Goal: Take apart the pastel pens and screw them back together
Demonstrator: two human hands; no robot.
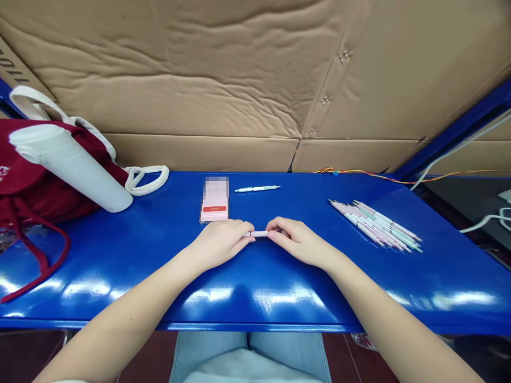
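Pale Pen [260, 234] Pinched at Both Ends

We pinch one end of the pen in our left hand [223, 242] and the other end in our right hand [294, 240], so that it lies crosswise between them, over the middle of the blue table [259, 271]. Whether it touches the surface, we cannot tell. Just beyond our left hand we have a phone [214, 205], and to the right of that a single light-blue and white pen [257, 189] lies flat. Well to our right sits a loose pile of pens [375, 226]; far to our left, a white bottle [88, 170] leans against a red bag [51, 194].
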